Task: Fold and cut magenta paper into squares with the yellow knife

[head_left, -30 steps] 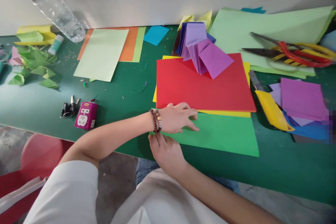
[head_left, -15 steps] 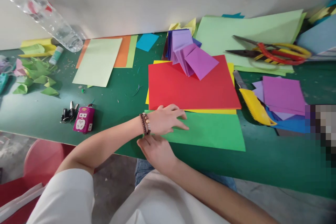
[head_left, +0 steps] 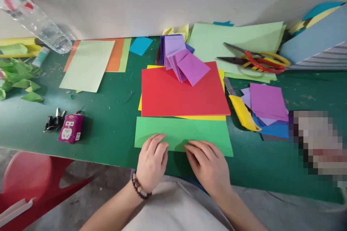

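Note:
A green paper strip (head_left: 179, 130) lies flat along the near side of a red sheet (head_left: 181, 99). My left hand (head_left: 153, 158), with a beaded bracelet at the wrist, rests at the strip's lower left edge, fingers bent and close together. At the lower edge farther right is my right hand (head_left: 208, 162), its fingertips on the paper and its thumb tucked underneath. Whether either hand pinches the strip's edge cannot be made out. Yellow paper shows beneath the red sheet, and folded purple papers (head_left: 192, 66) lie on its top edge.
A yellow utility knife (head_left: 242, 112) and purple squares (head_left: 268, 101) lie to the right, with scissors (head_left: 255, 61) behind. A plug adapter (head_left: 71, 128), keys (head_left: 55, 121), pale green sheet (head_left: 88, 65) and bottle (head_left: 40, 18) are left. A red stool (head_left: 28, 173) stands below.
My left hand has drawn back from over the strip to its lower edge. The right hand has moved right, away from the left wrist. The view has shifted right.

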Available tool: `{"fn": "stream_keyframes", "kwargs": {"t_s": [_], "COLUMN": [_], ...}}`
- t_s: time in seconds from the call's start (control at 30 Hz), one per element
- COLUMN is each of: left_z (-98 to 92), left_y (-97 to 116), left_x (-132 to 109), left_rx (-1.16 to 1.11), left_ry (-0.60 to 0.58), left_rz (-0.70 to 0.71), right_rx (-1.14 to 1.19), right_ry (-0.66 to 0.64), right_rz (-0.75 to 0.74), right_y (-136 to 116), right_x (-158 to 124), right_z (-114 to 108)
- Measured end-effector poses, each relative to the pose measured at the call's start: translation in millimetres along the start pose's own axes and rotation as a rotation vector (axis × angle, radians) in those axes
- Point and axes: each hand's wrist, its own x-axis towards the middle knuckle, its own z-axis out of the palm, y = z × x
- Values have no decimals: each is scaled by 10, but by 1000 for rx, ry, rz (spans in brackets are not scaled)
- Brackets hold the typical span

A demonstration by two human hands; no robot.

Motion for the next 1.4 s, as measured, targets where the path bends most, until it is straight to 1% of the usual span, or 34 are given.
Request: {"fn": "stream_keyframes", "kwargs": {"t_s": [0.07,0.13,0.27,0.5,0.8,0.93,1.1,1.2,1.4], "left_z": [121,172,143,120,112,92,35,5,-7], "left_y": [21,18,-3,-25,-13,-43,-132,-167,-170], "left_x": [-24,-11,26,71,104,119,68,22,-12], "left_rx": [27,49,76,87,71,61,64,58,49], "left_ry": [18,24,8,-15,-16,13,63,65,63], "left_rz": [-29,-44,-40,-34,-27,-35,-41,-48,-114], "right_rx": [-4,3,19,36,18,3,-7,-6,-22], "right_ry": [-19,-35,-35,-27,-20,3,21,25,54], "right_rz": [2,-10,-26,-29,-7,-4,-4,-2,1], "right_y": [-79,-144,-206,-200,-76,1,93,149,234], "right_x": [15,39,82,106,80,52,11,-13,-64], "right_z": [46,86,139,145,69,11,-35,-60,-106]}}
